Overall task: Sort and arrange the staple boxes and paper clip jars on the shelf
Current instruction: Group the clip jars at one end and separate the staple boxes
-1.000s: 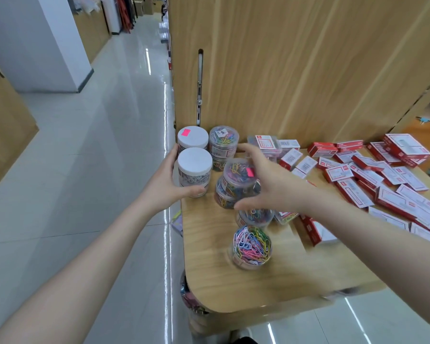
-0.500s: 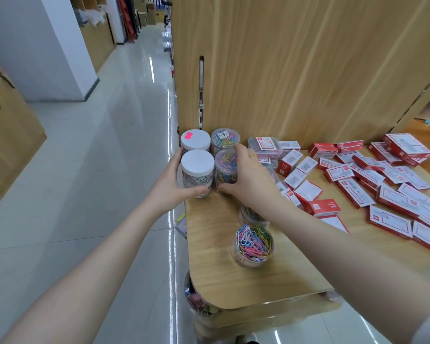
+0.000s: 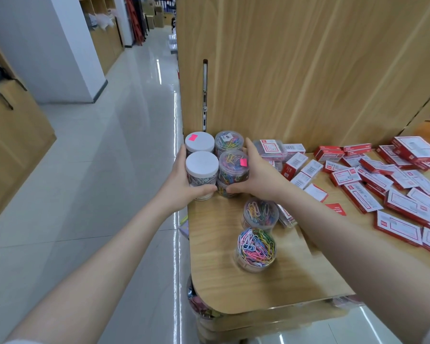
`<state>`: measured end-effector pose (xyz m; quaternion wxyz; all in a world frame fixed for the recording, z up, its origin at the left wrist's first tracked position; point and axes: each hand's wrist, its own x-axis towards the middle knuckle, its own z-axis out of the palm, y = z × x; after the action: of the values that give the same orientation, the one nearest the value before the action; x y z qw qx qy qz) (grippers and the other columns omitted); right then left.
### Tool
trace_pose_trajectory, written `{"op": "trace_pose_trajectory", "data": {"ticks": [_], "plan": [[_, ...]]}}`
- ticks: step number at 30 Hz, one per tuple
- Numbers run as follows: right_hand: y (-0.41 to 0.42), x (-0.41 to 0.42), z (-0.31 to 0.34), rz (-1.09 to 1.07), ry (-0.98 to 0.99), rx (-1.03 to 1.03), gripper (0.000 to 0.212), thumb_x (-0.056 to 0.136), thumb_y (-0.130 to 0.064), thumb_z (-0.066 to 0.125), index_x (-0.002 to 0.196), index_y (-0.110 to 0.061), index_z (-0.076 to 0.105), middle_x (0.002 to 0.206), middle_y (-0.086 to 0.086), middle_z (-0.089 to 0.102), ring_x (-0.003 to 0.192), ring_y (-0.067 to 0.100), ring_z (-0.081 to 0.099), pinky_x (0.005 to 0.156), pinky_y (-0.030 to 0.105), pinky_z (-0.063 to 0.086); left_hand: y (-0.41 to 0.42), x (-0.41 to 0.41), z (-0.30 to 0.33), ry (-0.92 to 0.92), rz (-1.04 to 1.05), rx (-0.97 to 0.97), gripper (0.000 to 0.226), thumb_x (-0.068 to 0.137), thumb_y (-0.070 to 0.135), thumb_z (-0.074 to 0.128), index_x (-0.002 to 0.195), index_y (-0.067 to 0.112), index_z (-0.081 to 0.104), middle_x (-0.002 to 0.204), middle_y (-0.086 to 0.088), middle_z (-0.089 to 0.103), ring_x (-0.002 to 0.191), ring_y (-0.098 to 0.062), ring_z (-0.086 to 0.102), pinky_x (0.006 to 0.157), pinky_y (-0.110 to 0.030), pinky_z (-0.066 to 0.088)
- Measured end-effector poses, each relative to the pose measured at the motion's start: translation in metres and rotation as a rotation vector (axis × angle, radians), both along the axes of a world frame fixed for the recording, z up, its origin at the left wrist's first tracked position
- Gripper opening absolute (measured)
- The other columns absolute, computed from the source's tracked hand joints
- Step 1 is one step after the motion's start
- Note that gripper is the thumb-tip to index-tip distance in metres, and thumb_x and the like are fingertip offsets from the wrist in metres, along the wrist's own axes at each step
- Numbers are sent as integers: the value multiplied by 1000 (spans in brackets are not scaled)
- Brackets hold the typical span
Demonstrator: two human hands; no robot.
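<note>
At the shelf's (image 3: 233,289) back left corner stand four paper clip jars in a tight square. My left hand (image 3: 181,181) grips the front white-lidded jar (image 3: 202,170) from its left side. My right hand (image 3: 258,175) grips a clear stack of two jars of coloured clips (image 3: 232,170) with a pink sticker. Behind them stand another white-lidded jar (image 3: 199,142) and a clear jar (image 3: 229,142). Two more clear jars of coloured clips (image 3: 260,212) (image 3: 256,247) stand loose nearer the front edge. Red and white staple boxes (image 3: 358,180) lie scattered across the right half.
A wooden back panel (image 3: 308,70) with a metal slot rail (image 3: 204,95) rises behind the shelf. A glossy tiled aisle (image 3: 97,170) runs along the left. A lower shelf (image 3: 204,309) with coloured items shows beneath the front edge.
My right hand brought the clear jar down from mid-air and set it beside the white-lidded jar. Both hands now press the jars together against the back corner.
</note>
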<state>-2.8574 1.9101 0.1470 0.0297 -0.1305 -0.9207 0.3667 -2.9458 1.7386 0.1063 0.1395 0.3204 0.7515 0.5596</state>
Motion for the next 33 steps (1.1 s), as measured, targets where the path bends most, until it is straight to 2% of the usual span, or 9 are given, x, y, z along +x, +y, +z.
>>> {"op": "trace_pose_trajectory", "data": {"ticks": [8,11,14,16,19,22,24,27,33], "plan": [[6,15,11,32,27,215,117,68,-32,80,147,-10,-3,150,10,29,131,23,39,103,33,34,-4,0,-10,-1,-18,-5,97,59,29,81,132,44,19,137,15,40,122,11,39,100,-10,33],[18,45,12,54,174,388,76,74,-32,74,134,-6,35,130,9,49,119,24,47,92,24,35,-5,0,-13,29,4,-11,97,65,18,81,130,46,14,131,21,37,113,24,33,87,6,28],[29,70,11,259,131,348,41,76,-28,73,109,-11,56,106,1,58,102,21,54,79,14,34,-3,5,-12,35,56,-47,102,71,9,78,144,24,9,128,25,32,118,12,35,83,9,25],[32,77,9,402,31,352,40,74,-29,74,109,-16,58,108,-1,59,103,18,52,87,24,37,-3,15,-8,74,159,-98,112,70,18,79,146,12,-3,143,18,17,133,0,18,94,4,15],[31,78,5,471,-31,372,51,74,-21,75,120,-17,52,113,-4,55,99,7,43,86,20,34,-10,33,-10,501,371,-130,116,69,45,75,146,6,-2,151,-13,-14,141,-17,-11,114,-25,2],[30,75,-2,455,40,340,47,72,-19,75,114,-16,54,111,-1,59,97,9,49,84,21,38,-16,59,-6,835,293,13,79,75,50,63,135,11,28,146,-10,14,135,-24,19,112,-35,19],[31,75,-3,409,118,255,43,67,-23,75,105,-15,56,103,0,62,94,15,55,85,32,44,-16,76,-2,789,19,61,55,81,49,58,122,15,44,131,-7,34,121,-13,38,106,-22,28],[36,73,7,289,225,11,38,65,-24,70,99,-15,55,95,-9,58,85,4,54,82,27,44,-13,96,-7,573,-334,-82,52,79,57,57,119,25,48,124,5,46,117,-4,45,101,-18,36],[47,44,28,133,423,-137,35,68,-29,70,96,-19,53,86,-17,56,73,-7,52,70,14,43,-1,111,-12,526,-323,-401,88,61,64,65,136,28,37,137,9,44,125,-4,34,106,-25,32]]}}
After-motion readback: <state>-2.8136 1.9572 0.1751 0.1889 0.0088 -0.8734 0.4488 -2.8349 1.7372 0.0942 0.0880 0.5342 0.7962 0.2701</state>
